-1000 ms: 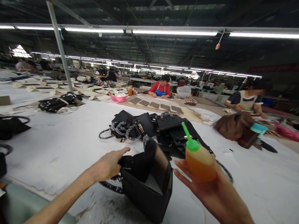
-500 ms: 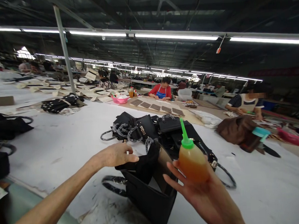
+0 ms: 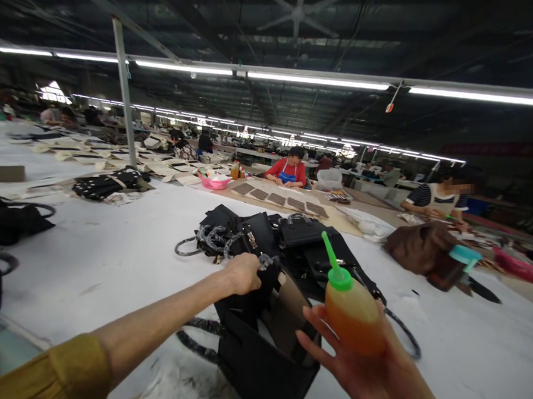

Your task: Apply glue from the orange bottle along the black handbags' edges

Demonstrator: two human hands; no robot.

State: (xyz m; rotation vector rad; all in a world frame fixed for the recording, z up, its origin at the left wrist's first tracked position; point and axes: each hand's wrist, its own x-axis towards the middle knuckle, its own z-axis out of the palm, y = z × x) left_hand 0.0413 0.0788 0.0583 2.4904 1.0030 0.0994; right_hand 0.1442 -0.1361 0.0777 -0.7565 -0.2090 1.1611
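Presently, the open black bag point(image 3: 266, 366) is leaning near the near edge of the white table point(image 3: 117, 243). Keeping the squeeze bottle point(image 3: 356, 323) nozzle-up is probably preventing drips, and steadying the bag's mouth is likely helping. The right hand point(image 3: 368, 364) is cradling this bottle beside the mouth, palm facing upward, two fingers pointing toward the bag. Apart from it, the left hand point(image 3: 243, 273) is pointing down over the bag's far side; I cannot tell whether its hidden fingertips are gripping. Behind, more black bags point(image 3: 295, 235) are lying piled toward the table's far edge.
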